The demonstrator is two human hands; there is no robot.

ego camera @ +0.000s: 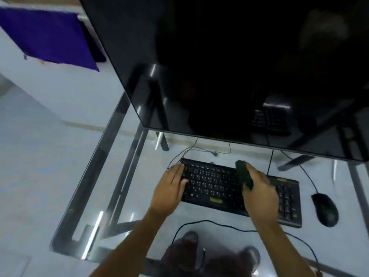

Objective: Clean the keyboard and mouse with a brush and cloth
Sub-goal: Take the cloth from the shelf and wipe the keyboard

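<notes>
A black keyboard (pixel 213 184) lies on the glass desk (pixel 139 196), slanting down to the right. My left hand (pixel 169 188) rests on its left end, fingers straight along the edge and thumb on the keys. My right hand (pixel 259 192) grips a dark brush (pixel 242 173) over the middle-right keys, its upper end pointing away from me. A black mouse (pixel 324 208) sits on the glass right of the keyboard, untouched. No cloth shows in view.
A large dark monitor (pixel 239 66) hangs over the desk's far side, close above the keyboard. Cables (pixel 205 150) run behind the keyboard and another loops along the front. The desk's metal frame and my feet show through the glass. A purple cloth hangs at far left.
</notes>
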